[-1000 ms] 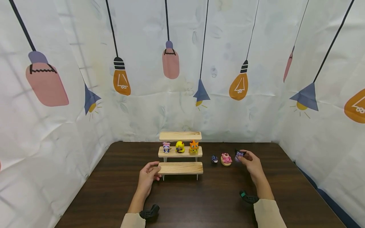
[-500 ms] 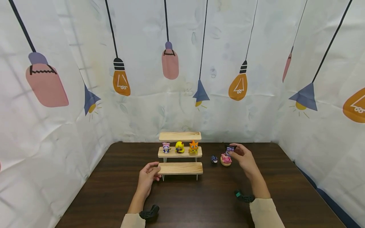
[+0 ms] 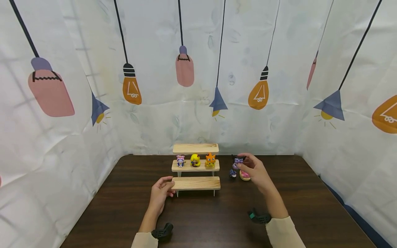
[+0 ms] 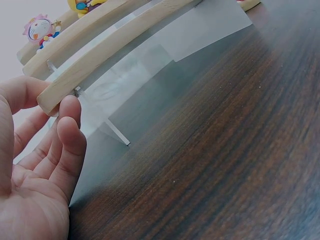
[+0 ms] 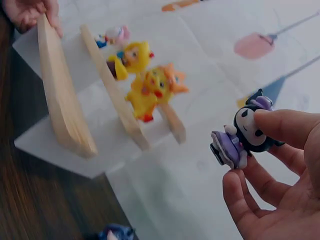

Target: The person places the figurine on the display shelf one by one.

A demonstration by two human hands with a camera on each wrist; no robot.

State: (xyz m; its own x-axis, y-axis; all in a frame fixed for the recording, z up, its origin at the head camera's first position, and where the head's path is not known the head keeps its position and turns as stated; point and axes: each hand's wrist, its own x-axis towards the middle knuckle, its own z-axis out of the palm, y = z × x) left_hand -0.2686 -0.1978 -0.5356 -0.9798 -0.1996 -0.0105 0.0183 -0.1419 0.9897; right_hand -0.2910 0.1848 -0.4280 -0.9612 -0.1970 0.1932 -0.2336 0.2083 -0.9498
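The left hand [image 3: 161, 189] pinches the wooden stand [image 3: 195, 169] by its front tier [image 3: 196, 183], probably to steady it, while the right hand [image 3: 255, 172], its grip pinching the black-hooded figurine [image 5: 245, 131] above the desk [image 3: 198, 220] right of the stand, holds it upright (perhaps keeping its base downward).

Dark table [image 3: 198, 220] — three-tier stand [image 3: 196, 183], blue figurine [image 3: 233, 173], pink figurine [image 3: 245, 176]; middle shelf [image 3: 195, 169] — three figurines [image 3: 195, 160].

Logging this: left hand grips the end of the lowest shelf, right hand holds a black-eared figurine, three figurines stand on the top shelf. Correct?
Not quite: the three figurines stand on the middle shelf, not the top one, as the head view shows. The left hand grips the end of the lowest shelf, and the right hand holds the black-eared figurine.
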